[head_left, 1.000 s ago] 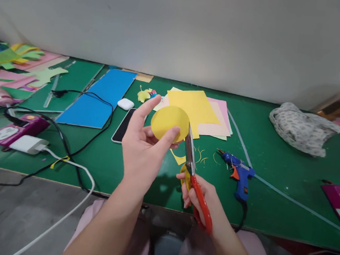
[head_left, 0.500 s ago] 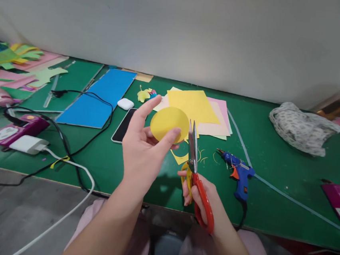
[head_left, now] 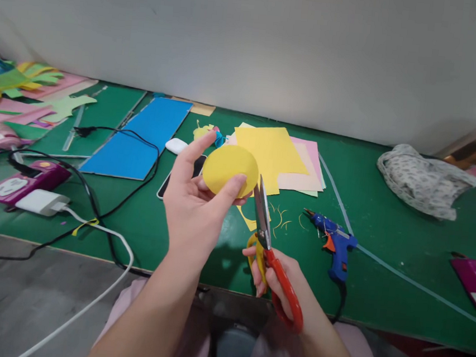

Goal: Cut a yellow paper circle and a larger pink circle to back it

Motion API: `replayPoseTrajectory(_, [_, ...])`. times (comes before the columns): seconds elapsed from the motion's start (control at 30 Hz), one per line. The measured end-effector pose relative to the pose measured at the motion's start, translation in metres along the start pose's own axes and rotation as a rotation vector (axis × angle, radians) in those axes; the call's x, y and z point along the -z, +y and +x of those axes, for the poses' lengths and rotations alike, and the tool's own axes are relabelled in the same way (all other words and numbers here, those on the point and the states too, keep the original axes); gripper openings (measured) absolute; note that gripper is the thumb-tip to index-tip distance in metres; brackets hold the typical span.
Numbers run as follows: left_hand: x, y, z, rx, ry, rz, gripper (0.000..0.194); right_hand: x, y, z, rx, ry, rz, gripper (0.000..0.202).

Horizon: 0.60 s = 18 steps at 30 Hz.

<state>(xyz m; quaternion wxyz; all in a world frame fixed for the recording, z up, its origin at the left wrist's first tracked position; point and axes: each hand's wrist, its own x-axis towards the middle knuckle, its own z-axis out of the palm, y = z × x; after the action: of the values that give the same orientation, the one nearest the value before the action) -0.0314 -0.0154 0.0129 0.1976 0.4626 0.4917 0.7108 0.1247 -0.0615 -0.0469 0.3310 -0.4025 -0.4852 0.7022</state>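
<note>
A round yellow paper disc [head_left: 228, 166] is pinched in my left hand [head_left: 196, 214], thumb on its near face and index finger raised off it. My right hand [head_left: 282, 270] grips scissors [head_left: 281, 281] with one red and one yellow handle. Their blades point up and away, close to the disc's right edge; whether they touch it I cannot tell. Below the disc lie a yellow paper offcut [head_left: 247, 219] and thin curved yellow trimmings [head_left: 280, 219]. Behind it rests a stack of coloured sheets with a yellow sheet [head_left: 274, 148] on top.
On the green table [head_left: 213, 266], a blue glue gun [head_left: 335, 241] lies at right, with a crumpled patterned bag [head_left: 423, 179] beyond. To the left are a phone [head_left: 165, 183], white earbud case [head_left: 176, 146], blue board [head_left: 141, 135], purple power strip [head_left: 27, 183] and tangled cables.
My left hand and the disc have shifted slightly left. The scissors have tilted leftward and dropped a little, their blades now closer together.
</note>
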Motion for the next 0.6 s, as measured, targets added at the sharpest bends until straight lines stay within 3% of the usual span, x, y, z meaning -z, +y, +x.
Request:
replayPoseTrajectory(0.3, [-0.0009, 0.0015, -0.004, -0.026, -0.119, 0.041, 0.058, 0.0034, -0.0013, 0.0002, 0.036, 0.058, -0.014, 0.065])
replayPoseTrajectory(0.6, [-0.0017, 0.005, -0.0042, -0.055, -0.102, 0.046, 0.058, 0.0039, -0.0027, 0.0012, 0.025, 0.079, -0.023, 0.061])
